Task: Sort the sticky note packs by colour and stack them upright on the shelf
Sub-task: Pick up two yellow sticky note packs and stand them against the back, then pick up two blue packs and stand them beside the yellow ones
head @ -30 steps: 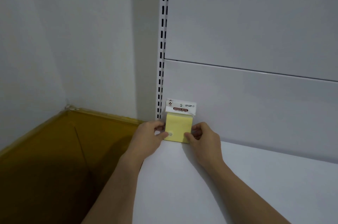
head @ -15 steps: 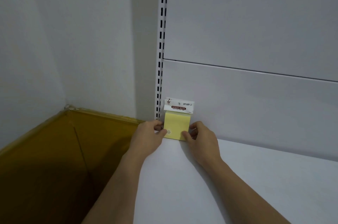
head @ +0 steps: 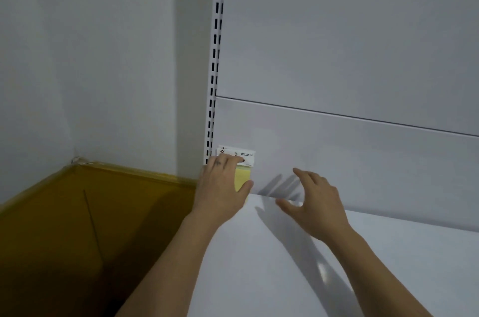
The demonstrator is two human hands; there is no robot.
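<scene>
right hand [head: 313, 202] is pulling away from the slotted upright [head: 215, 83], spread and empty, while left hand [head: 223, 187] is pressing flat-fingered on the yellow pack [head: 242, 179] standing just beside it on the shelf [head: 337, 265], so seemingly only one pack is getting placed.

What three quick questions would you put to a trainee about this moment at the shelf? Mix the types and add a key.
1. True or false: the right hand is touching the yellow sticky note pack.
2. How does the pack sit? A) lying flat on its back B) upright on the shelf against the back panel, next to the slotted upright C) hanging from a hook.
3. Fill in: the ___ hand rests on the pack's front.
Key: 1 false, the right hand hovers open to the pack's right, apart from it. 2 B. 3 left: the left hand covers much of the pack.
</scene>
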